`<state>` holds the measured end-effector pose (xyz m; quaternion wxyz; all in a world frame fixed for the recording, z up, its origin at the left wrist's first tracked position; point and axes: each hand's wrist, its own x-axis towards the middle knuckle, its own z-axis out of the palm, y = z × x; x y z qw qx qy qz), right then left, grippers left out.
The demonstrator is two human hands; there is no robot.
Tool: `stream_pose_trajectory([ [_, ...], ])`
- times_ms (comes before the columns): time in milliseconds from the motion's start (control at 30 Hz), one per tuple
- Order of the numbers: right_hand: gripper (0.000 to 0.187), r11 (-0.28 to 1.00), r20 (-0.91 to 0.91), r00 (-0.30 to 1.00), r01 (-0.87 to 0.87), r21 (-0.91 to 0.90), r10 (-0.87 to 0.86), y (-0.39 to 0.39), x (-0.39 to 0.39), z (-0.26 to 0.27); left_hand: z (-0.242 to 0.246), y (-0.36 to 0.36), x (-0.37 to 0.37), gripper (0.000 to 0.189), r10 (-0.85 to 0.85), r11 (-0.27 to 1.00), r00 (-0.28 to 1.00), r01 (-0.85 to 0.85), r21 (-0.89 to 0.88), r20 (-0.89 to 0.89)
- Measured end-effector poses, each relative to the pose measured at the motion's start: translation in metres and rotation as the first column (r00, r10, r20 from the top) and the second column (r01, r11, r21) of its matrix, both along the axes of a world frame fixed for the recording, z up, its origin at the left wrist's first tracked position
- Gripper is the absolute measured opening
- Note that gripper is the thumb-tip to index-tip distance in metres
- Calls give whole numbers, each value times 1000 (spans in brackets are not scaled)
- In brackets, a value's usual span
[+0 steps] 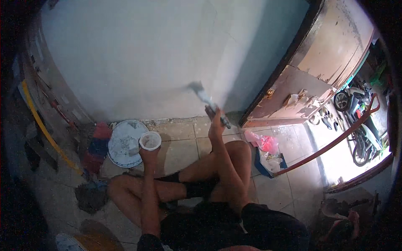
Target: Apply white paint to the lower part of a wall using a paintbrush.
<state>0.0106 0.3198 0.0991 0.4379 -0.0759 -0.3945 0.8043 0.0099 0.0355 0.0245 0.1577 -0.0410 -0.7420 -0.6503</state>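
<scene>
My left hand (149, 156) is wrapped around a small white plastic cup (150, 141), held upright above the floor with some pale contents inside. A paintbrush (205, 98) is gripped by its handle in my right hand (216, 124). Its dark, motion-blurred bristles are up at the lower part of a pale wall (150, 62); whether they touch it I cannot tell. Just behind the cup, a round white lid (124, 147) with grey smears lies on the tiles.
A red and blue cloth (98, 146) and a broom with black bristles (91, 197) and a yellow pole (44, 125) are leftward. On the right are a peeling door (279, 97), a pink plastic bag (267, 142), and a blue dustpan (262, 168) with a long handle (329, 144). Motorbikes (364, 135) stand outside.
</scene>
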Motion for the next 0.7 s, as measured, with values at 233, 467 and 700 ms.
stream_pose_trajectory([
  [233, 36, 984, -29, 999, 40, 174, -35, -3, -12, 148, -22, -18, -3, 62, 48, 983, 995, -62, -171, -86],
  [467, 33, 897, -581, 806, 168, 410, 115, 17, -35, 331, -32, -18, -16, 63, 87, 990, 994, -94, -103, -72],
  [700, 49, 929, -91, 995, 6, 369, 30, 44, -54, 90, 7, 4, -1, 64, 58, 994, 994, -66, -83, -98],
])
